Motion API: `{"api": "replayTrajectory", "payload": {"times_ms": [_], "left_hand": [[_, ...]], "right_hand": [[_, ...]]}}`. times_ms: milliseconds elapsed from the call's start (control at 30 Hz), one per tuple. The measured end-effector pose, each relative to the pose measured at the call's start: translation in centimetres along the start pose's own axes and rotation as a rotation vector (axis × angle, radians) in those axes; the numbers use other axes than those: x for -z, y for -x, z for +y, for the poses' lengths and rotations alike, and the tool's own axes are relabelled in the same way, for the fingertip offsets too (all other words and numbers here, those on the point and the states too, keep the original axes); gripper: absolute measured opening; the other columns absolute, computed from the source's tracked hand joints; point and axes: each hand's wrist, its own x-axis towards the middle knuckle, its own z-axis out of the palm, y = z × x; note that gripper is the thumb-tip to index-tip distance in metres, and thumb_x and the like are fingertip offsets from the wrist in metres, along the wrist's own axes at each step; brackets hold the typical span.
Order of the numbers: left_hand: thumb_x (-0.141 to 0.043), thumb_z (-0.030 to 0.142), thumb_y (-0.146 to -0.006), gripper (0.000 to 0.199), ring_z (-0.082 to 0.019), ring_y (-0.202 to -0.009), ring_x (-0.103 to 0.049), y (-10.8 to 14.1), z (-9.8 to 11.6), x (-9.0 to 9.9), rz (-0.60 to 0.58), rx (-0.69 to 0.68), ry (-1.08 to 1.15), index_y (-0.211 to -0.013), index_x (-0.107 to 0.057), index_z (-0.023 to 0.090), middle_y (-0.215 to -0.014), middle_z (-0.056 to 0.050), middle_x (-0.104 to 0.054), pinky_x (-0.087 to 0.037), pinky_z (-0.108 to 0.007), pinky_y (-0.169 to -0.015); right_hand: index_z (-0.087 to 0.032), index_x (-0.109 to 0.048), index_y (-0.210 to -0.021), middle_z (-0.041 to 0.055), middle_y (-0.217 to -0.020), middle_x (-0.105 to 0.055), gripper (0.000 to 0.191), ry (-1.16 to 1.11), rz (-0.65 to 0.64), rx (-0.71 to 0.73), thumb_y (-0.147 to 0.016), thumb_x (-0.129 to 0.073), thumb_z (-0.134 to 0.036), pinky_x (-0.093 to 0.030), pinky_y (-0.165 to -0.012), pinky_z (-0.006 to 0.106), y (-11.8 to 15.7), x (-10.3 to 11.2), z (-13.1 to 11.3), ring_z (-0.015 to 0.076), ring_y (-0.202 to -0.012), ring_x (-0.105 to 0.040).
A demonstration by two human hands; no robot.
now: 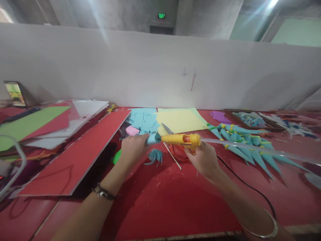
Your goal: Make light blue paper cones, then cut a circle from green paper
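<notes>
My right hand point(204, 160) grips the handle of a yellow hot glue gun point(180, 139), a long clear glue stick point(250, 147) jutting from its rear. The gun's nozzle points left, at the end of a rolled blue paper tube point(152, 138). My left hand point(132, 147) is closed around that tube; whether nozzle and paper touch, I cannot tell. Below the tube, a curled blue paper fringe piece point(154, 156) rests on the red table point(175, 207). Behind the gun lie scissors point(167, 128), their blades showing, and a thin wooden stick point(173, 156) slants beneath it.
Blue paper pieces point(142, 118) and yellow sheets point(180, 118) lie toward the white partition point(140, 70). Spiky blue paper shapes point(245, 144) spread at right, near a tray point(255, 122). A red board point(80, 154) leans at left. A black cord point(245, 182) crosses the right side.
</notes>
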Motion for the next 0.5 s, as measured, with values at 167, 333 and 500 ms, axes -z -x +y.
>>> {"api": "replayTrajectory", "payload": {"times_ms": [167, 333, 500], "left_hand": [[-0.039, 0.051, -0.078, 0.038, -0.023, -0.062, -0.061, -0.1, -0.3, -0.5, 0.024, 0.019, -0.007, -0.076, -0.063, 0.022, -0.063, -0.006, -0.065, -0.025, -0.026, -0.047], [-0.038, 0.051, -0.078, 0.039, -0.023, -0.064, -0.061, -0.2, -0.2, -0.2, -0.011, 0.054, 0.010, -0.076, -0.063, 0.022, -0.064, -0.007, -0.065, -0.026, -0.026, -0.048], [-0.036, 0.051, -0.079, 0.040, -0.024, -0.065, -0.061, -0.3, -0.4, 0.4, -0.054, 0.121, 0.045, -0.076, -0.062, 0.021, -0.068, -0.008, -0.065, -0.026, -0.026, -0.049]], "right_hand": [[-0.018, -0.054, -0.074, 0.0053, -0.059, -0.058, 0.012, -0.065, -0.053, -0.042, -0.070, -0.045, -0.023, -0.037, -0.047, 0.027, 0.0, -0.1, 0.1, 0.0199, -0.052, -0.055], [-0.017, -0.056, -0.081, 0.0064, -0.067, -0.062, 0.017, -0.139, -0.066, -0.056, -0.069, -0.045, -0.023, -0.039, -0.049, 0.027, -0.2, -0.2, 0.2, 0.0201, -0.057, -0.057], [-0.015, -0.057, -0.089, 0.0083, -0.077, -0.063, 0.023, -0.113, -0.125, -0.145, -0.073, -0.044, -0.027, -0.039, -0.053, 0.027, -1.0, -0.4, 1.8, 0.0197, -0.063, -0.058]]}}
